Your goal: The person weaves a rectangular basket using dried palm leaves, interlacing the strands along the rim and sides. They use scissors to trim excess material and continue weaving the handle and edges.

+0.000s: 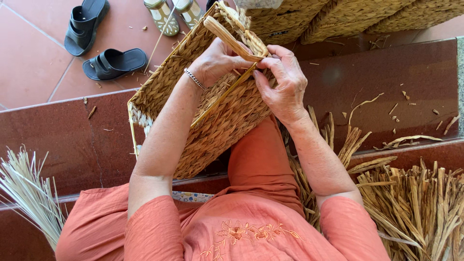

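A rectangular woven straw basket [212, 121] rests tilted on my lap and knee, its rim pointing away from me. My left hand [215, 60], with a metal bracelet on the wrist, grips the basket's far rim and pinches a pale flat straw strand [232, 36]. My right hand [282, 82] sits close beside it, fingers closed on the same strand at the rim's braided edge [253, 46]. A thin stiff cane [222, 96] runs diagonally inside the basket under both hands.
A heap of dried straw [415, 203] lies at my right on the dark red step [72, 140]. Pale thin reeds [24, 193] fan out at the left. Black sandals [113, 63] and patterned shoes [162, 17] lie on the tiled floor. More woven baskets [338, 17] stand ahead.
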{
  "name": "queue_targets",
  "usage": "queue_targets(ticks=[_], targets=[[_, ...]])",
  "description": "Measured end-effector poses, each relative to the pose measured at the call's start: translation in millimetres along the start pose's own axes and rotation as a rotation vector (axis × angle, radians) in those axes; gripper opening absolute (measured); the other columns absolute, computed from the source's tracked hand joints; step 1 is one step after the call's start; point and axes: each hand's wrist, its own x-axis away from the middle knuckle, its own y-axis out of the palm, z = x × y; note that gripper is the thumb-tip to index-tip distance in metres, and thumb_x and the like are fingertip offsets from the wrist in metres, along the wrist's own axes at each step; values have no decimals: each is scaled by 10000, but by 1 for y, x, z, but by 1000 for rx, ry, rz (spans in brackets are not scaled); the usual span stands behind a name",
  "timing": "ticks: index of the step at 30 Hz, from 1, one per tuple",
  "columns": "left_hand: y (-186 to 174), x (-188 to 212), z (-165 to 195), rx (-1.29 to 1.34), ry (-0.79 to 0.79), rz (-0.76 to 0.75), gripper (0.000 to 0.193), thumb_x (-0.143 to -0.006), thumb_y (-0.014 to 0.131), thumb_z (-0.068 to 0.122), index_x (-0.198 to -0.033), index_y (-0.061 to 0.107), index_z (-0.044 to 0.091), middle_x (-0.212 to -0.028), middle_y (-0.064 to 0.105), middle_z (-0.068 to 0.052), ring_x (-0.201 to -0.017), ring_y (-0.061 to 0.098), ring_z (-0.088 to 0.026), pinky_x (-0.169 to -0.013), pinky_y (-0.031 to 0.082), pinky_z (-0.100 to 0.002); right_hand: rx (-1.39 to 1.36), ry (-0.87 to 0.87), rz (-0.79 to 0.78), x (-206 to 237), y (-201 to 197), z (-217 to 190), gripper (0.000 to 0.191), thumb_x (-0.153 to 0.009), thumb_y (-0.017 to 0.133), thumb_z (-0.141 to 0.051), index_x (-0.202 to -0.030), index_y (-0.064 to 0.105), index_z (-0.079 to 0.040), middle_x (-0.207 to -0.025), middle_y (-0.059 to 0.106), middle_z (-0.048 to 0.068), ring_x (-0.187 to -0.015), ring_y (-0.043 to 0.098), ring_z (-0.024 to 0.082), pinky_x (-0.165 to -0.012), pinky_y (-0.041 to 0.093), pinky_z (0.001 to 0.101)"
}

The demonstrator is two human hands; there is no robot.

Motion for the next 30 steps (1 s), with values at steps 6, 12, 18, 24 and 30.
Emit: queue_targets(ticks=[6, 12, 18, 24, 30], targets=[[2, 3, -6, 1, -37, -43, 249, -926, 780, 296, -1092, 748, 114, -935, 720, 45, -819, 617, -49, -670, 489, -221, 120, -61, 1, -1, -4, -1, 232, -865, 884, -69, -1038, 730, -60, -1352, 646, 119, -1076, 680, 240, -910, 564, 378], [6, 2, -6, -129, 76, -65, 236, -952, 742, 288, -1093, 755, 99, -1004, 730, 22, -943, 645, -72, -833, 552, -244, 92, -50, -40, -5, -4, 1, 171, -851, 840, -26, -986, 736, -38, -1345, 649, 89, -1074, 655, 238, -936, 560, 365], [8, 13, -13, 173, 89, -106, 378, -931, 763, 176, -1274, 658, 58, -1137, 715, 2, -1043, 658, -78, -951, 560, -250, -38, -45, 27, -12, 8, 3, 126, -773, 740, 41, -838, 658, -30, -1360, 629, 158, -1156, 606, 266, -1014, 538, 390], [8, 17, -21, 220, 134, 14, 529, -880, 834, 94, -1329, 558, 50, -1064, 703, -23, -969, 669, -89, -904, 587, -258, -143, -132, -6, 28, -34, 8, 157, -729, 662, 79, -765, 548, -22, -1111, 692, 160, -1049, 645, 273, -930, 538, 399], [11, 15, -28, 149, 169, 29, 495, -900, 859, 101, -1299, 570, 52, -921, 650, 27, -844, 607, -41, -781, 543, -196, 5, -64, -270, 115, -66, 22, 166, -679, 643, 79, -696, 511, -21, -732, 604, 116, -673, 616, 239, -613, 527, 352]])
